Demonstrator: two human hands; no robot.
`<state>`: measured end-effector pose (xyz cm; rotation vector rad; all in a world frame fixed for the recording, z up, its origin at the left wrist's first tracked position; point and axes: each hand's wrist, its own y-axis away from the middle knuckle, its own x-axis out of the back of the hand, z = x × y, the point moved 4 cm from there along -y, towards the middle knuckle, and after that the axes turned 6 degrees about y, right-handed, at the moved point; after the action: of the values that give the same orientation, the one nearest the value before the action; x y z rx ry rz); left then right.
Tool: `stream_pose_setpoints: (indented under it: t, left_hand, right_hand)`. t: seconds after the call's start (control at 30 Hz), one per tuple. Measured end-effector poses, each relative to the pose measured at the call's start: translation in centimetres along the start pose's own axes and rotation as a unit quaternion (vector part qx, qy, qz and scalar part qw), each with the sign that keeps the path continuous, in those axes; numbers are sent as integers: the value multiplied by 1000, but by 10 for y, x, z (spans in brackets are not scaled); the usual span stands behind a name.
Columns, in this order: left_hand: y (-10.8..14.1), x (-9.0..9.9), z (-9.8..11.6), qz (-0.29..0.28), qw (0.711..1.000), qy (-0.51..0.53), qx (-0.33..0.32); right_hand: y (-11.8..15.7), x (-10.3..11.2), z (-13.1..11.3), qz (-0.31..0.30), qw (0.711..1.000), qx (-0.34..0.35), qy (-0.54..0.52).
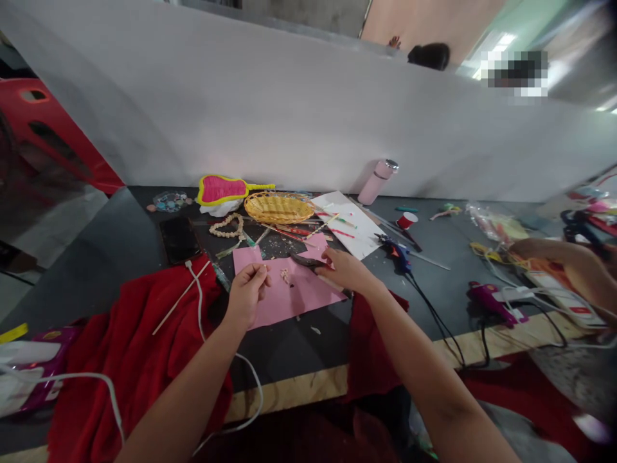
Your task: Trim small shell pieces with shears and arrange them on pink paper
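My left hand (249, 290) is closed in a pinch over the left part of a pink sheet (308, 294); a tiny pale piece shows at its fingertips. My right hand (344, 269) is closed on a dark-jawed tool (306, 260), which looks like scissors or pliers, above the sheet's right side. Between the hands, a small heap of pale bits (285, 276) lies on the pink sheet. Behind the sheet stands a yellow wicker basket (278, 208), with a beaded heart shape (226, 226) to its left.
A red cloth (144, 334) with a white cable and a phone (179, 240) are at the left. A pink bottle (378, 182) stands by the white partition (289, 116). Blue glue gun (399, 257), purple glue gun (491, 303) and another person's arm (563, 257) are at the right.
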<state>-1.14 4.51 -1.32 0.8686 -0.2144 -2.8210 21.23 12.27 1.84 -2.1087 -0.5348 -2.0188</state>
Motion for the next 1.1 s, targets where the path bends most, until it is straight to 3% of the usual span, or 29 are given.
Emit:
stream_pose_setpoints:
  t: [0.1, 0.27, 0.33, 0.47, 0.6, 0.73, 0.83, 0.93, 1.03, 1.1]
  left_hand:
    - [0, -1, -1, -3, 1000, -4, 3]
    - [0, -1, -2, -3, 1000, -11, 5]
    - [0, -1, -2, -3, 1000, -15, 6]
    - [-1, -1, -3, -3, 1000, -21, 7]
    - [-1, -1, -4, -9, 1000, -12, 6]
    - [0, -1, -2, -7, 1000, -12, -1]
    - [0, 0, 0, 0, 1000, -5, -2]
    - [0, 0, 1, 1, 1000, 2, 1]
    - [-1, 1, 0, 12, 1000, -4, -3]
    - [-2, 3, 0, 25, 1000, -4, -9]
  right_hand:
    - [9, -9, -7, 10, 999, -1, 47]
    - [13, -17, -10, 65, 998, 19, 19]
    - [13, -10, -3, 109, 994, 16, 3]
    - [8, 8, 31, 201, 978, -57, -23]
    - [0, 3, 62, 155, 980, -125, 6]
    - [0, -8, 73, 137, 978, -154, 25]
    - [6, -6, 69, 145, 975, -165, 35]
    - [11, -2, 53, 144, 979, -127, 65]
    - [11, -7, 32, 95, 991, -60, 71]
    - [10, -13, 23, 81, 992, -59, 73]
